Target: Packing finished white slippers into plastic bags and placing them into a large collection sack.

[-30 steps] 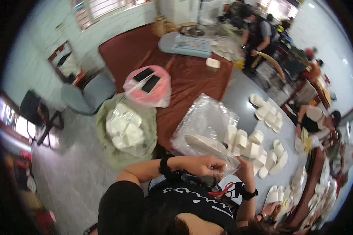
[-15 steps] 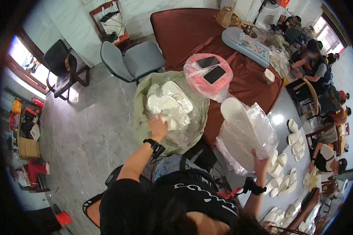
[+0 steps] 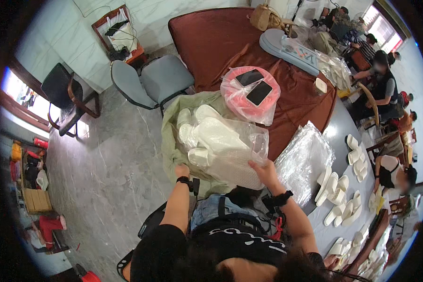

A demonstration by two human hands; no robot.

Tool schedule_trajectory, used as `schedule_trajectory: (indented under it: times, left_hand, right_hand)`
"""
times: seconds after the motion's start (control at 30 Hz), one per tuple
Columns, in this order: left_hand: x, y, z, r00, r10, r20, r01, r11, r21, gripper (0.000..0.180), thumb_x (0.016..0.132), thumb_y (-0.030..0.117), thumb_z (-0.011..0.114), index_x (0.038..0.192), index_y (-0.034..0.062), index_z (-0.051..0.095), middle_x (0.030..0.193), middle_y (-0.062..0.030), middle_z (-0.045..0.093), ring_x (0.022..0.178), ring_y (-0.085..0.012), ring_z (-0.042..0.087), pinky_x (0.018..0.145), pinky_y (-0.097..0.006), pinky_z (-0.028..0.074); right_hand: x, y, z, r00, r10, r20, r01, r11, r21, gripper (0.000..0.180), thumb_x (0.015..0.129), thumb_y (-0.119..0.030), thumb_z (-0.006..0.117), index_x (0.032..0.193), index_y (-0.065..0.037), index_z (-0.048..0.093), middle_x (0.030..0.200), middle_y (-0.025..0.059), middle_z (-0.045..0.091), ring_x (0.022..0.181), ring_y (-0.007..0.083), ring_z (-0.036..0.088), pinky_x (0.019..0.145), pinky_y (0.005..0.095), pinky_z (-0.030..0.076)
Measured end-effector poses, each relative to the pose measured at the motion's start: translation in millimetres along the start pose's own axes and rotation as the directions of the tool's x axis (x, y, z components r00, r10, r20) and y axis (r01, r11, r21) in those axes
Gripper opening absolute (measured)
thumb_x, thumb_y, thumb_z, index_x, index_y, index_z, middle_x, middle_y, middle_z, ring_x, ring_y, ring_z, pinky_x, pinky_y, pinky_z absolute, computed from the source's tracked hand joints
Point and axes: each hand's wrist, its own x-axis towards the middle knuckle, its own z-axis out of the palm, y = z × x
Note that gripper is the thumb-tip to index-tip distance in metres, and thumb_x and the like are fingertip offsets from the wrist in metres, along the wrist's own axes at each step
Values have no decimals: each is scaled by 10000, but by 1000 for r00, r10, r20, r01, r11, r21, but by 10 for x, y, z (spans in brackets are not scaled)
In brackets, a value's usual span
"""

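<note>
Head view: right hand (image 3: 266, 173) pinches bagged slippers (image 3: 232, 168), apparently loading the green sack (image 3: 170, 152) at left, which calls for lowering and release; left hand's (image 3: 182, 172) grip unclear.

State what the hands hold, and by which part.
Right hand: the slipper bag, by its right end. Left hand: at the sack; hold unclear.

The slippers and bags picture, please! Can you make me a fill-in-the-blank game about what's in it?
1. The hand gripping the clear bag is the person's ____ one.
2. The left hand is at the edge of a big sack, whose colour is pale ____.
3. On top of the round pink bundle, you can count ____ phones.

Missing words: right; green; two.
</note>
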Motion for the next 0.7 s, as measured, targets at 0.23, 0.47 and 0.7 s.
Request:
schedule_trajectory:
  times: [0.23,0.47,0.7]
  left_hand:
    - [-292,165,-490,953,161,256,-263,23,965,690,692,292,607,1241,-29,339,1267,-177,371,1049,-264,473,855,-321,411]
    - [353,-883,-1107,952,306,24,-97,223,970,913,613,262,688,1290,-66,171,1136,-192,468,933,-262,526,777,-314,461]
    - [-282,-235,-832,991,114,64,-127,718,685,626,753,245,577,1269,47,283,1016,-135,534,754,-258,540,780,-312,445]
  right_hand:
    - [528,355,208,969,-143,-203,152,988,30,320,779,-189,598,1013,20,533,824,90,604,751,107,532,685,259,427]
    - [694,273,1117,981,-132,140,144,986,-81,334,753,-257,612,908,35,570,776,130,599,739,187,561,673,312,433]
    - [645,726,1206,978,92,189,1,897,-442,453,706,-288,594,1005,44,517,961,250,552,915,381,519,785,398,408]
